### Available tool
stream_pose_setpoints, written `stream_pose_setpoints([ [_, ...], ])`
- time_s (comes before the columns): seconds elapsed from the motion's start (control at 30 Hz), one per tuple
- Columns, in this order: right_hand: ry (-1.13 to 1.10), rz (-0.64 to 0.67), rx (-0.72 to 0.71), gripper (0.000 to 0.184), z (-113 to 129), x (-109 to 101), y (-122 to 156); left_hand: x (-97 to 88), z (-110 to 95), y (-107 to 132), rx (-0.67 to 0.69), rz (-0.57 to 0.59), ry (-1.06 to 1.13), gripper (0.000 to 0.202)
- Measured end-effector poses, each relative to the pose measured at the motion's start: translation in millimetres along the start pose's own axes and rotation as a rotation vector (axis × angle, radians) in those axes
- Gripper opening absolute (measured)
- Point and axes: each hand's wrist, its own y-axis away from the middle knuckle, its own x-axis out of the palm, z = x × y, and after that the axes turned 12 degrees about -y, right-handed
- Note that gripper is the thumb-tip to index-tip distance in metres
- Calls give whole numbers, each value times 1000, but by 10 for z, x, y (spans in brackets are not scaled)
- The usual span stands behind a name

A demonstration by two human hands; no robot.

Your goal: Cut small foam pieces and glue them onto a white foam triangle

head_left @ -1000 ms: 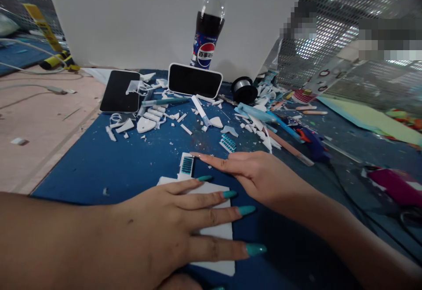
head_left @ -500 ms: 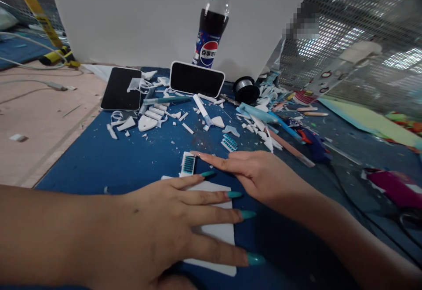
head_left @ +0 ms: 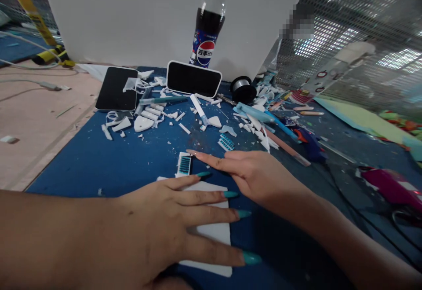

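Note:
My left hand (head_left: pixel 165 228) lies flat with its fingers spread on a white foam board piece (head_left: pixel 214 233) on the blue mat (head_left: pixel 108 162). My right hand (head_left: pixel 250 173) rests on the mat just beyond it, index finger stretched toward a small white piece with blue stripes (head_left: pixel 183 165) at the board's far edge. Neither hand holds anything.
Behind lie several white foam scraps (head_left: pixel 145 122), two phones (head_left: pixel 116 88) (head_left: pixel 194 78), a cola bottle (head_left: pixel 207 26), a wire spool (head_left: pixel 243 89), pens, a blue glue gun (head_left: pixel 310 142) and a magenta tool (head_left: pixel 389 186). A large white board (head_left: pixel 138 17) stands at the back; mesh wall on the right.
Both hands stay in place on the board and mat. The view shifted slightly; nothing was picked up or released.

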Motion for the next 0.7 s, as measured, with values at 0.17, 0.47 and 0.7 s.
stream_pose_setpoints([
  [0.17, 52, -18, -3, 66, 8, 10, 1, -61, -39, -51, 2, 68, -41, 50],
  [0.47, -50, -5, 7, 65, -13, -14, 6, -70, 136, 25, 141, -14, 10, 52],
  [0.7, -35, 3, 14, 63, 8, -40, -3, -151, 258, -11, 189, 77, 49, 60],
])
